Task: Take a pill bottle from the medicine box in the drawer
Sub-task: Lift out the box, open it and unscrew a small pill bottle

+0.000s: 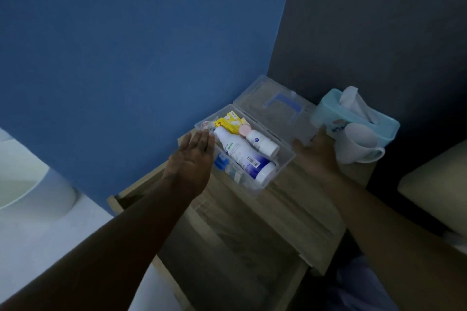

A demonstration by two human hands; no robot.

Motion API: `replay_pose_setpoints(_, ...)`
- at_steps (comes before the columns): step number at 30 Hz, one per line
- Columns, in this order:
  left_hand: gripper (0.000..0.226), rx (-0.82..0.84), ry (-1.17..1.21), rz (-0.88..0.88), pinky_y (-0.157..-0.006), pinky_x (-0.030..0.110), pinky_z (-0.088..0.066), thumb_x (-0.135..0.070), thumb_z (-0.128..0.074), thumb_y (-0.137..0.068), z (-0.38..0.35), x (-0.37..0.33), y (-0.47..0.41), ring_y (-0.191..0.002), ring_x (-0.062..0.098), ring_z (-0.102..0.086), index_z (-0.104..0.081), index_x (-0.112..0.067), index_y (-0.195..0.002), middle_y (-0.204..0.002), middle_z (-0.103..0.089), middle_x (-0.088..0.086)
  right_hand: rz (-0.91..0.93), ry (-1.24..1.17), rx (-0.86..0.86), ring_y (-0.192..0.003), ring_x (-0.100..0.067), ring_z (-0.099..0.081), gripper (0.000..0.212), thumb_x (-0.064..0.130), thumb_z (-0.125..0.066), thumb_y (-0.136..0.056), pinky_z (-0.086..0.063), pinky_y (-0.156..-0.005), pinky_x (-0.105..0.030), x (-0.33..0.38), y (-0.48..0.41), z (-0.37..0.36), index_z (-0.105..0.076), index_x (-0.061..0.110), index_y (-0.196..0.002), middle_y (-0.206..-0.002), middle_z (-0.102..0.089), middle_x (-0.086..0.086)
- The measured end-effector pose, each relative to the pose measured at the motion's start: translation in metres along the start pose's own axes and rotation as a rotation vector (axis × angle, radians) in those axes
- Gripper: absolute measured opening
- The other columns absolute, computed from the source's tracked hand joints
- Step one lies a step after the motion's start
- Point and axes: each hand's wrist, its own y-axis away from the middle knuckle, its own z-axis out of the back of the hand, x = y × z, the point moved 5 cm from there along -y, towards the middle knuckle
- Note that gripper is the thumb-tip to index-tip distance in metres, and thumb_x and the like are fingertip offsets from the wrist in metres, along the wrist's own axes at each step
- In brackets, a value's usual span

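Observation:
A clear plastic medicine box (286, 159) stands on top of the wooden nightstand, its lid (275, 108) swung open toward the back. Inside lie a small white pill bottle (261, 142), a larger white and purple bottle (242, 156), a yellow packet (228, 122) and a pink round item (244, 130). My left hand (192, 159) hovers flat with fingers apart at the box's left edge, holding nothing. At the lid's right edge my right hand (318, 153) rests open.
A light-blue tissue box (353, 113) and a white mug (358, 145) stand to the right on the nightstand (290, 209). An open drawer (227, 272) sticks out below. A blue wall rises behind, and a white basin (30, 179) is at left.

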Motion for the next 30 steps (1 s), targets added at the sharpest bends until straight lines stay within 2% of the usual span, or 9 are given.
replay_pose_setpoints(4, 0.07, -0.002, 0.0, -0.005, -0.121, 0.04, 0.002, -0.015, -0.035, -0.096, 0.003, 0.001, -0.001, -0.152, 0.03, 0.0, 0.003, -0.002, -0.154, -0.164, 0.0, 0.017, -0.084, 0.119, 0.075, -0.145, -0.03, -0.04, 0.075, 0.039, -0.043, -0.104, -0.032, -0.111, -0.028, -0.009, 0.004, -0.015, -0.009, 0.002, -0.16, -0.162, -0.033, -0.016)
replay_pose_setpoints(8, 0.07, 0.029, -0.014, 0.007, -0.121, 0.041, 0.002, -0.016, -0.035, -0.097, 0.003, 0.0, 0.0, -0.152, 0.03, 0.001, 0.004, -0.002, -0.153, -0.164, 0.002, 0.018, -0.086, 0.227, 0.079, -0.149, -0.032, -0.031, 0.076, 0.042, -0.038, -0.104, -0.03, -0.115, -0.036, 0.003, 0.005, -0.007, -0.005, 0.002, -0.16, -0.166, -0.023, -0.018)
replay_pose_setpoints(10, 0.069, 0.031, -0.013, 0.006, -0.122, 0.041, 0.001, -0.016, -0.033, -0.097, 0.006, 0.0, 0.0, -0.152, 0.03, 0.001, 0.004, -0.001, -0.153, -0.163, 0.002, 0.019, 0.101, 0.374, -0.048, -0.151, -0.036, -0.025, 0.075, 0.037, -0.044, -0.103, -0.028, -0.118, -0.045, 0.024, 0.008, -0.001, -0.007, 0.005, -0.16, -0.166, -0.018, -0.021)
replay_pose_setpoints(12, 0.068, 0.034, -0.009, 0.006, -0.122, 0.041, 0.001, -0.017, -0.032, -0.098, 0.007, 0.0, -0.001, -0.152, 0.031, 0.0, 0.004, -0.001, -0.153, -0.163, 0.002, 0.019, 0.412, 0.418, -0.141, -0.14, -0.037, -0.039, 0.063, 0.028, -0.055, -0.098, -0.039, -0.108, -0.046, 0.059, 0.013, -0.002, -0.032, 0.008, -0.153, -0.154, -0.038, -0.021)
replay_pose_setpoints(15, 0.068, 0.042, 0.005, 0.02, -0.121, 0.041, 0.001, -0.017, -0.032, -0.098, 0.007, 0.0, -0.002, -0.152, 0.031, 0.0, 0.003, 0.0, -0.153, -0.163, 0.002, 0.019, 0.713, 0.54, 0.091, -0.118, -0.031, -0.059, 0.033, 0.023, -0.062, -0.093, -0.051, -0.096, -0.041, 0.107, 0.014, -0.03, -0.063, 0.016, -0.125, -0.124, -0.065, -0.01)
replay_pose_setpoints(17, 0.069, 0.044, 0.023, 0.025, -0.121, 0.041, 0.001, -0.017, -0.033, -0.097, 0.007, -0.001, -0.003, -0.152, 0.03, -0.001, 0.003, -0.001, -0.153, -0.163, 0.002, 0.019, 0.689, 0.703, 0.269, -0.115, -0.026, -0.062, 0.022, 0.036, -0.065, -0.091, -0.051, -0.092, -0.038, 0.122, 0.01, -0.051, -0.068, 0.026, -0.111, -0.118, -0.068, 0.001)
replay_pose_setpoints(18, 0.069, 0.041, 0.031, 0.023, -0.122, 0.041, 0.001, -0.017, -0.034, -0.097, 0.007, -0.001, -0.003, -0.152, 0.031, -0.001, 0.003, -0.001, -0.153, -0.163, 0.001, 0.019, 0.657, 0.774, 0.315, -0.118, -0.024, -0.062, 0.03, 0.042, -0.067, -0.089, -0.049, -0.092, -0.036, 0.126, 0.007, -0.059, -0.069, 0.028, -0.116, -0.124, -0.067, 0.003)
replay_pose_setpoints(23, 0.068, 0.037, 0.075, 0.013, -0.122, 0.04, 0.0, -0.016, -0.035, -0.097, 0.01, 0.0, -0.004, -0.152, 0.03, -0.003, 0.0, -0.001, -0.153, -0.163, -0.001, 0.019, 0.616, 0.923, 0.268, -0.119, -0.025, -0.063, 0.06, 0.049, -0.081, -0.074, -0.051, -0.094, -0.037, 0.135, -0.012, -0.079, -0.067, 0.024, -0.126, -0.131, -0.064, 0.0)
replay_pose_setpoints(30, 0.068, 0.048, 0.109, 0.027, -0.124, 0.042, -0.004, -0.015, -0.036, -0.098, 0.007, 0.0, -0.005, -0.151, 0.032, -0.004, 0.0, 0.0, -0.154, -0.163, -0.001, 0.02, 0.587, 0.821, 0.289, -0.102, -0.026, -0.067, 0.041, 0.039, -0.085, -0.071, -0.056, -0.085, -0.04, 0.118, -0.023, -0.086, -0.076, 0.016, -0.104, -0.121, -0.062, -0.007)
